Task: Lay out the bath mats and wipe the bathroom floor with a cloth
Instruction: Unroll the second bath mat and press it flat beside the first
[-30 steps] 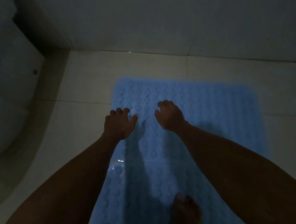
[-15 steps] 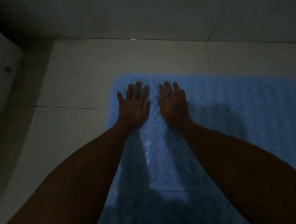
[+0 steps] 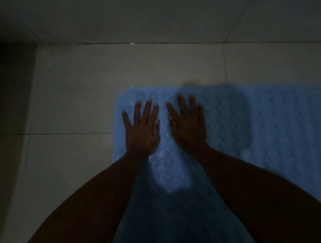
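Blue mat [image 3: 265,126] flat on tiled floor [image 3: 70,103]. Left hand [image 3: 142,132] and right hand [image 3: 189,127] side by side near mat's far edge. Both palms down, fingers spread, gripping nothing.

A second ago both hands were loosely curled on the blue bath mat [image 3: 265,126]; now the left hand [image 3: 142,131] and right hand [image 3: 190,128] lie flat, palms down, fingers spread, side by side nearer the mat's far left corner. The view sits closer over the mat's far end, and the foot at the near edge is out of view.
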